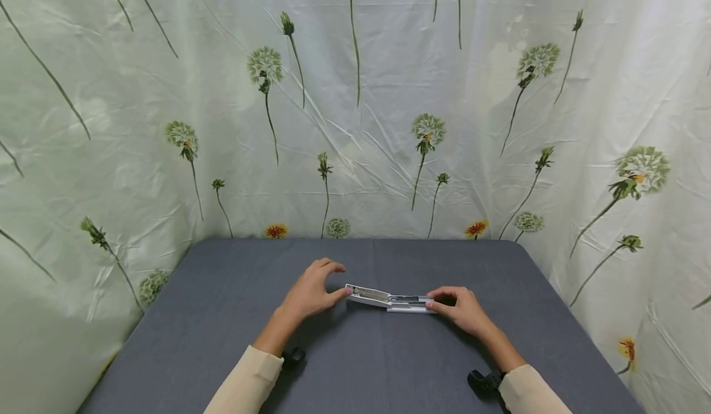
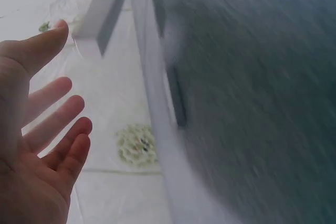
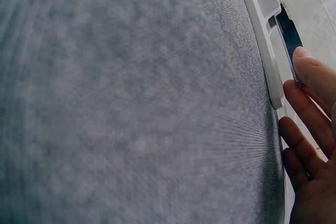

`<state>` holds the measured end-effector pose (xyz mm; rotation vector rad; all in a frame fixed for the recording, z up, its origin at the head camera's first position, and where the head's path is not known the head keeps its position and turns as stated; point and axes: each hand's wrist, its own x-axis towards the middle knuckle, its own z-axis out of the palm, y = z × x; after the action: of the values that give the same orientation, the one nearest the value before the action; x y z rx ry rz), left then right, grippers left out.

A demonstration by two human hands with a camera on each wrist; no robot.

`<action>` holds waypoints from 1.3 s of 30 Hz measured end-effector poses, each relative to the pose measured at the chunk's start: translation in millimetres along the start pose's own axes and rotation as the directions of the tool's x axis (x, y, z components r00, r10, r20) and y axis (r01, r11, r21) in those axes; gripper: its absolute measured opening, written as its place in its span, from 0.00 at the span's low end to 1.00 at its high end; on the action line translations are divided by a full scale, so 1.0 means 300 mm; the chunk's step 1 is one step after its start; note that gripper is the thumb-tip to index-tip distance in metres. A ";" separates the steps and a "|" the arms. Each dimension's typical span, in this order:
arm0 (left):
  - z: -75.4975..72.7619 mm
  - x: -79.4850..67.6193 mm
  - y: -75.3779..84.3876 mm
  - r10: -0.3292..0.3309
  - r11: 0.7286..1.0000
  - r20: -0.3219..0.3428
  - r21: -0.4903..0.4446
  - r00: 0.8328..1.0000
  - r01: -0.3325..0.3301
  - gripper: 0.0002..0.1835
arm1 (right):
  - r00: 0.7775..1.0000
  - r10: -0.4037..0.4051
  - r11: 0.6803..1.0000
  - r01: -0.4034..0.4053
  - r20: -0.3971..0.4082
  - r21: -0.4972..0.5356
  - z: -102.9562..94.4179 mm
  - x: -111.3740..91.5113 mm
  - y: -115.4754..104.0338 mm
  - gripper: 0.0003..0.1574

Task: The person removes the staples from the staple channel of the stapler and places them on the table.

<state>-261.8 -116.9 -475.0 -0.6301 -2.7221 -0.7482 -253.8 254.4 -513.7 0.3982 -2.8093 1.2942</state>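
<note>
A slim white hinged case (image 1: pixel 369 301) lies opened out across the middle of the table, its left half tilted up from the hinge. My left hand (image 1: pixel 311 292) is at the raised left end, fingers spread; the thumb is right by that end, and whether it touches is unclear. In the left wrist view the fingers of the left hand (image 2: pixel 42 124) hold nothing. My right hand (image 1: pixel 463 310) is at the other end. Its thumb and index finger pinch a thin dark metal piece (image 3: pixel 287 30) at the case's right half (image 3: pixel 265 40). The piece's exact kind cannot be told.
A dark grey cloth covers the table (image 1: pixel 244 266). A pale curtain (image 1: pixel 355 136) with dandelion prints hangs behind and at the sides. Black straps (image 1: pixel 484 382) sit at both wrists, near the beige sleeves (image 1: pixel 250 377).
</note>
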 end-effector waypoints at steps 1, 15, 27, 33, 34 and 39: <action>0.004 0.008 0.012 0.007 1.000 0.002 -0.004 1.000 -0.007 0.26 | 1.000 0.003 1.000 -0.003 0.004 0.008 0.000 0.001 0.001 0.11; 0.127 0.086 0.143 0.097 0.995 0.066 -0.016 0.993 -0.096 0.19 | 1.000 0.002 0.999 -0.003 0.007 0.034 0.016 0.005 0.004 0.12; 0.222 0.133 0.254 0.182 0.983 0.084 0.022 0.980 -0.184 0.14 | 1.000 -0.001 0.999 0.000 0.011 0.052 0.020 0.004 0.011 0.12; 0.263 0.149 0.301 0.204 0.978 0.098 0.032 0.974 -0.208 0.10 | 1.000 -0.022 0.998 0.022 0.000 0.055 0.014 0.003 0.017 0.12; 0.270 0.152 0.308 0.205 0.977 0.106 0.032 0.973 -0.210 0.10 | 1.000 -0.024 0.998 0.024 -0.002 0.056 0.013 0.003 0.018 0.12; 0.303 0.164 0.340 0.209 0.974 0.147 0.060 0.967 -0.220 0.07 | 1.000 -0.027 0.998 0.027 0.001 0.056 0.009 0.002 0.024 0.13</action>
<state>-268.2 27.3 -490.9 -0.9747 -2.7313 -0.5646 -255.7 256.8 -520.6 0.4380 -2.7635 1.3706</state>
